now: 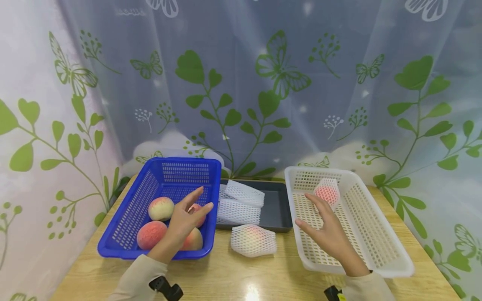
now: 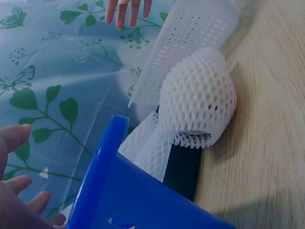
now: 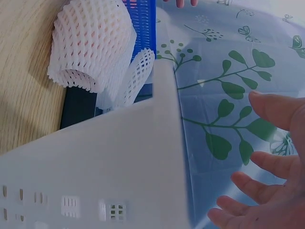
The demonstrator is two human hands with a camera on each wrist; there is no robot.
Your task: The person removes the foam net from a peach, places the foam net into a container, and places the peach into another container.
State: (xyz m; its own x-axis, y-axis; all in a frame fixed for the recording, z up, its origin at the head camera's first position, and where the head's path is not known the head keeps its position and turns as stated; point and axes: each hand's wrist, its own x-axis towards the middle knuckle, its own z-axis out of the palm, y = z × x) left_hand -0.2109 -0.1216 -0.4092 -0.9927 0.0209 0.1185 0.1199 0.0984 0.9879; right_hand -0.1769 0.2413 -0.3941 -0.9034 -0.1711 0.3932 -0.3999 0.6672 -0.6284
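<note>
My left hand (image 1: 183,221) hovers over the blue basket (image 1: 215,200), fingers apart and holding nothing. Below and around it lie several peaches, among them a pale one (image 1: 161,208) and a redder one (image 1: 152,235); the hand partly hides others. Over the white basket (image 1: 376,209) is my right hand (image 1: 329,234), its thumb and fingers spread with nothing between them. Toward that basket's far end lies a peach in a foam net (image 1: 326,194). Between the baskets, a second net-wrapped peach (image 1: 253,240) sits on the wooden table, apart from both hands.
Behind the wrapped peach, a dark tray (image 1: 276,205) stands between the two baskets. White foam net sleeves (image 1: 239,211) lie on its left part. A curtain (image 1: 241,83) printed with leaves and butterflies hangs along the table's back.
</note>
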